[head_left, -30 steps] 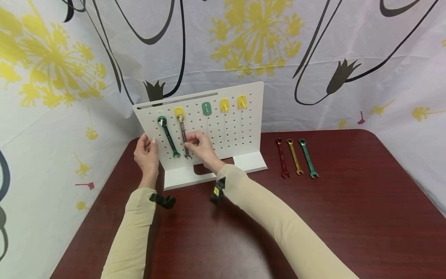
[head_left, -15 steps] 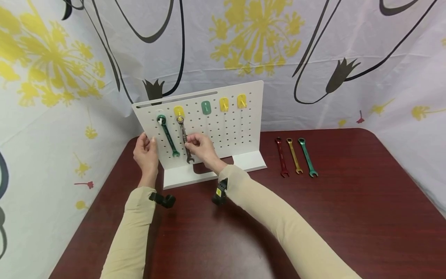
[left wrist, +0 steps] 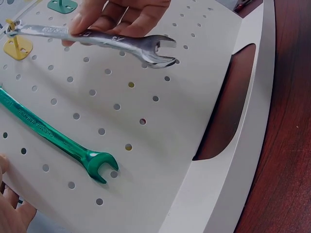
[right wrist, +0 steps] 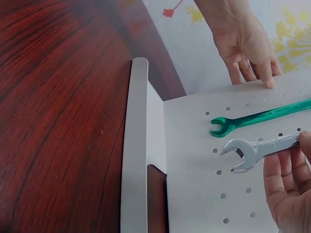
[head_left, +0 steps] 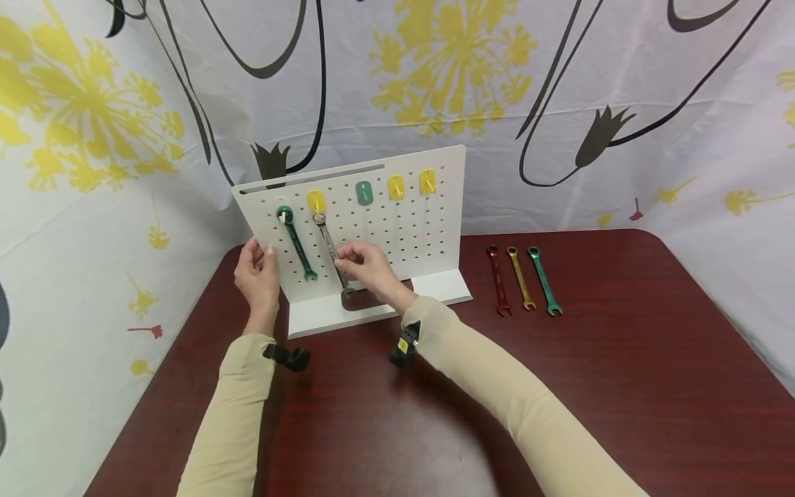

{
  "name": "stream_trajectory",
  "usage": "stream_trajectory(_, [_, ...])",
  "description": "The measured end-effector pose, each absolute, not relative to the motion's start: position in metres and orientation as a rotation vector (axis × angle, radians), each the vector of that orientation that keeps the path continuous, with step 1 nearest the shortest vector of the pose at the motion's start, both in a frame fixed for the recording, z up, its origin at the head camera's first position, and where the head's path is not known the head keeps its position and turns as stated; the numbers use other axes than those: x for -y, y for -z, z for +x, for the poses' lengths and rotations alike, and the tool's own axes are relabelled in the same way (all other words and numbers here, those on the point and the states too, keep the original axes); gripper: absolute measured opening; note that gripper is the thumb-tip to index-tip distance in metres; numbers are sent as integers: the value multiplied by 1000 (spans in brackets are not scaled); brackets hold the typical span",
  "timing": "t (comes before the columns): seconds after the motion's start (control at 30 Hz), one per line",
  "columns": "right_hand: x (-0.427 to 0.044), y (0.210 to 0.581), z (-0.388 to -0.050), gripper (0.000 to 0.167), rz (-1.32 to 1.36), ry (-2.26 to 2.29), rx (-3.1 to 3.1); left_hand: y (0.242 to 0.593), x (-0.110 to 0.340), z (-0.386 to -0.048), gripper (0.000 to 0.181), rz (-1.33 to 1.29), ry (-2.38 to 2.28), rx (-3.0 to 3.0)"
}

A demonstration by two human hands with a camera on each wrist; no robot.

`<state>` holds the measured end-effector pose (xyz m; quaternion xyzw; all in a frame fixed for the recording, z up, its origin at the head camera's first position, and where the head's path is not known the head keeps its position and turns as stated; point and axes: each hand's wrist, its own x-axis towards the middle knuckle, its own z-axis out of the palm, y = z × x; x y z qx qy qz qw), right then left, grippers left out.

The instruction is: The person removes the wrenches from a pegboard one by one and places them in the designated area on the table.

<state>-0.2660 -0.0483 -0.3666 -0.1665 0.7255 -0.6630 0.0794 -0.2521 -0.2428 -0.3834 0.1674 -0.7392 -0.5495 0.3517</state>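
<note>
My left hand (head_left: 257, 279) grips the left edge of a white pegboard (head_left: 450, 207), thumb in front and fingers behind. Between thumb and fingers, my right hand (head_left: 371, 268) pinches the shaft of a silver combination wrench (left wrist: 112, 40). The wrench's ring end is at the peg of a yellow hook (head_left: 315, 199); whether the peg passes through the ring is hard to tell. Its open end (right wrist: 245, 155) tilts out from the board toward the lower right. Left of it, a dark green wrench (head_left: 298, 245) hangs by its ring on a white hook.
One green hook (head_left: 364, 193) and two yellow hooks, one a yellow hook (head_left: 427, 181) at far right, bear nothing. On the dark red table (head_left: 621, 359) right of the board lie a red wrench (head_left: 497, 279), a gold wrench (head_left: 520, 277) and a green wrench (head_left: 545, 281).
The silver wrench's lower end has swung right and away from the board, with my right hand shifting slightly right along with it. My left hand keeps its hold on the board's edge.
</note>
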Motion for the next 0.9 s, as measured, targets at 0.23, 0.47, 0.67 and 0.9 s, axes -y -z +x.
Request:
stream_trajectory(0.23, [41, 364, -262, 15, -537, 1955, -2162, 383, 243, -252, 34, 439, 1424, 1913])
stream_trajectory(0.47, [33, 358, -260, 14, -520, 1909, -2083, 383, 243, -251, 34, 430, 1429, 1914])
stream_trajectory(0.67, [28, 350, -256, 15, -479, 1902, -1980, 382, 242, -251, 34, 427, 1435, 1905])
stream_trajectory(0.9, [27, 343, -251, 15, -499, 1926, -1934, 383, 242, -252, 34, 432, 1431, 1907])
